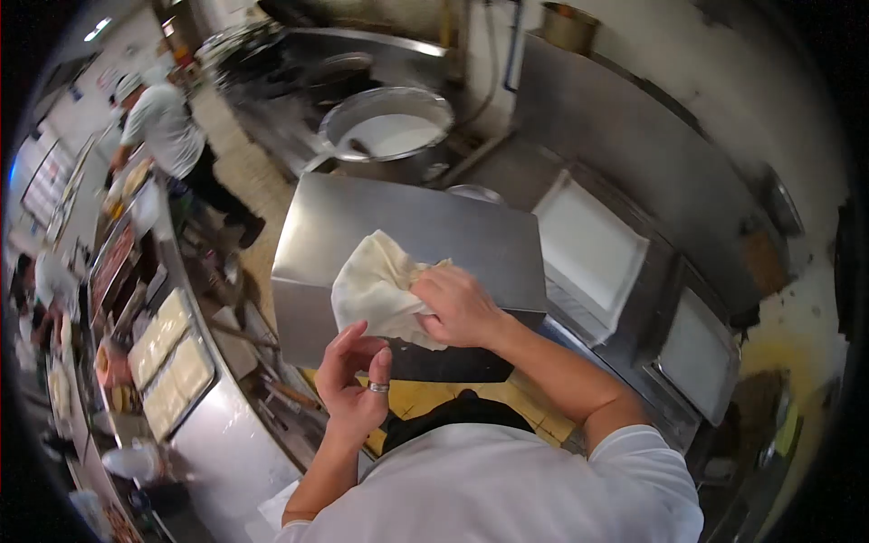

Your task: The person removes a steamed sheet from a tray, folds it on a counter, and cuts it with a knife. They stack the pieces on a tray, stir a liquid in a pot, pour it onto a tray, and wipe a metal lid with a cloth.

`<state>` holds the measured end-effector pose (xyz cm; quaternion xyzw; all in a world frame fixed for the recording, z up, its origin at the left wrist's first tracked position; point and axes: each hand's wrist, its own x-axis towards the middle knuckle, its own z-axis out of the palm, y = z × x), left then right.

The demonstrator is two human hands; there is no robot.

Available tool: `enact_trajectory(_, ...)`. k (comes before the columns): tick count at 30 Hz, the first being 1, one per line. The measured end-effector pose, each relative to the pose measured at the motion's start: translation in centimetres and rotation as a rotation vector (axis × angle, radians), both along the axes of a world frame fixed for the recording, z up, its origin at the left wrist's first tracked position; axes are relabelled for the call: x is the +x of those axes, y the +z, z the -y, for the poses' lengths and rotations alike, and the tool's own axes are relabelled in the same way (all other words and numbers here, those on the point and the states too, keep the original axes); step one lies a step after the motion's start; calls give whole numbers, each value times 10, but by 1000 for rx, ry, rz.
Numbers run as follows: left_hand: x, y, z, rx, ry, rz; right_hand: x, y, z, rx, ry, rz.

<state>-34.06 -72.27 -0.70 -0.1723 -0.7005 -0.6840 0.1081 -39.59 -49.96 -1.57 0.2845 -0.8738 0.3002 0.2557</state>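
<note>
1. The room is a commercial kitchen with steel counters; one other person (163, 127) works at the far counter.
2. One steel box (398, 244) stands before the wearer, its flat top slightly tilted.
3. One large pot (387, 134) of white liquid sits beyond it.
4. Two white trays (588, 244) lie to the right.
5. One pale cloth (376, 285) lies against the box, clutched by the right hand (457, 308).
6. The left hand (355, 380), wearing one ring (377, 387), hangs just below the cloth, fingers loosely curled, holding nothing.

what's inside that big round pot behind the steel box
The big round pot holds a white liquid, with what looks like a ladle handle resting in it. What lies below the surface is hidden.
</note>
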Motion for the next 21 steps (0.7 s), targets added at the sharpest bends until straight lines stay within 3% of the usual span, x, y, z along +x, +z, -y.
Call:
enact_trajectory(6,-15,-10,-128,-60,-286,46,59,0,-149,7,-438,-47)
enact_trajectory(12,-62,-24,-205,-231,-421,36,97,-20,-262,-65,-943,-10)
enact_trajectory(18,-142,-63,-261,-259,-454,61,99,-25,-357,-72,-1434,302)
enact_trajectory(21,-171,-68,-286,-256,-496,145,83,-28,-393,-84,-1508,348)
